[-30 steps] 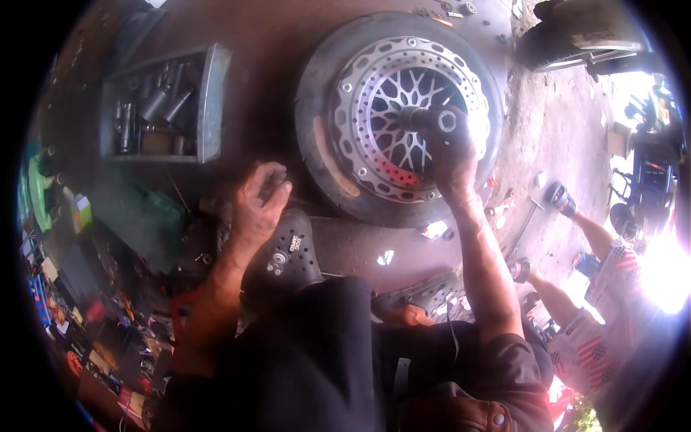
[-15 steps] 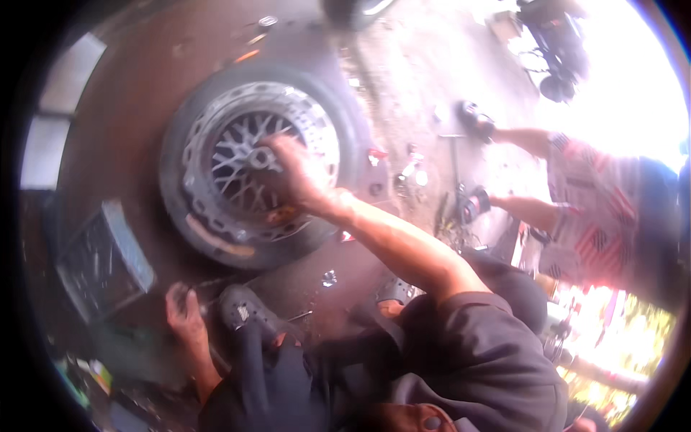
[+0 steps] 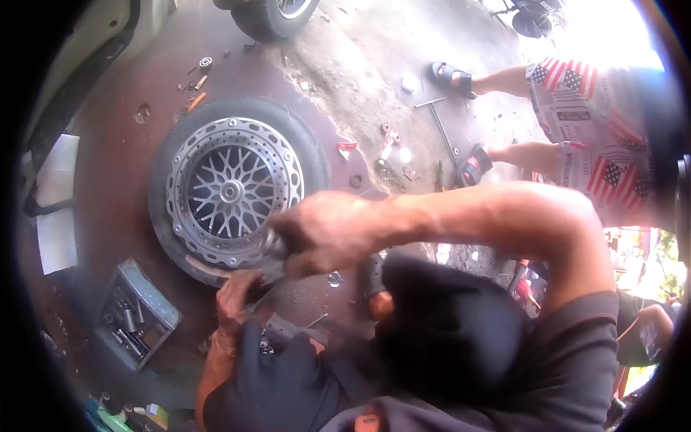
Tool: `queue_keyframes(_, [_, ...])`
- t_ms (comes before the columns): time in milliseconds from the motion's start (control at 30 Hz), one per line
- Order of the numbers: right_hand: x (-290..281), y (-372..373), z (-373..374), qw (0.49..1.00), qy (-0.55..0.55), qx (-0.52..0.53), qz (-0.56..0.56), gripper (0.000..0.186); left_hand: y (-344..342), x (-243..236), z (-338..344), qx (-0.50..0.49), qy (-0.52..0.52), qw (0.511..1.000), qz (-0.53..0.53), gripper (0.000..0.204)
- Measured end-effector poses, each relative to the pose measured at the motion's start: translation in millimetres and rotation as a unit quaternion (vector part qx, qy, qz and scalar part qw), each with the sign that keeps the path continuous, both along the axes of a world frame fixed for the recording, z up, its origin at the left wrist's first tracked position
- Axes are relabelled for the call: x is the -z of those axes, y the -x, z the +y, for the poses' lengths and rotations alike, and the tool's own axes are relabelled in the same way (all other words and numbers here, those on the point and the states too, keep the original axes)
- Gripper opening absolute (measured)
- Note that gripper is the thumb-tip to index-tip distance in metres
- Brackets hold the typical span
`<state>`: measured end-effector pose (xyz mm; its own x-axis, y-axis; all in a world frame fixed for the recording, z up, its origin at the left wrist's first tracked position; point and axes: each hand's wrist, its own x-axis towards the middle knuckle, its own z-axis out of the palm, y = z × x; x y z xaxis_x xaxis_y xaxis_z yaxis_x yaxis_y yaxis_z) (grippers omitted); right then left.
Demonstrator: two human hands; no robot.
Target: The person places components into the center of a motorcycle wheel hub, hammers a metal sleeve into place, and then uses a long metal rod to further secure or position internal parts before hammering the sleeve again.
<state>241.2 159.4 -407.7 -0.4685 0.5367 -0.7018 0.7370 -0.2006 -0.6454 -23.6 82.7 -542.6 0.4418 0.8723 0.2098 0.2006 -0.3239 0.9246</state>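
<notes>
Away from the grey metal hub [image 3: 231, 191] comes the person's bare right hand [image 3: 335, 230], which half a second ago covered the middle of the wheel and is now over the tyre's near right edge; the bare left hand [image 3: 232, 295] has drawn closer to it. The silver mesh-spoked wheel [image 3: 229, 171], ringed by a drilled silver metal disc [image 3: 232, 129] and a thick black rubber tyre [image 3: 314, 155], lies flat on the reddish-brown floor [image 3: 108, 237], beyond both hands, its hub uncovered.

The two hands are near each other but seem not to touch. The right hand's fingers are curled and blurred beside a dark patch; whether they grip something, I cannot tell. The left hand's fingers are bent at the tyre's near edge, and what they hold, if anything, cannot be made out.

My judgement is that the step in hand is work at the hub, caught in a pause, perhaps with something passing between the hands. If so, the next move calls for a sure grip and a straight, centred approach to the hub. The grey-blue metal tray [image 3: 155, 295] of silver cylindrical sockets [image 3: 131, 317] stands near the left hand.
</notes>
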Motion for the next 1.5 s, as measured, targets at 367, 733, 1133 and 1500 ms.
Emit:
queue_keyframes(367, [107.8,-39.1,12.4,0.894,-0.082,0.388,0.209,0.051,-14.0,0.1,0.6,0.012,-0.064,0.973,0.222,0.031])
queue_keyframes(733, [143.6,24.9,54.6,0.86,-0.14,0.365,0.328,0.036,109.0,-119.0,-16.5,-0.017,0.09,0.813,0.575,0.027])
queue_keyframes(1133, [156.4,6.2,20.1,0.907,-0.206,0.292,0.222,0.038,121.3,-23.5,-93.7,0.069,0.146,0.792,0.589,0.021])
queue_keyframes(1500, [198.8,-25.0,44.6,0.936,-0.133,0.259,0.197,0.039,47.2,61.4,-204.1,-0.001,0.143,0.772,0.619,0.039])
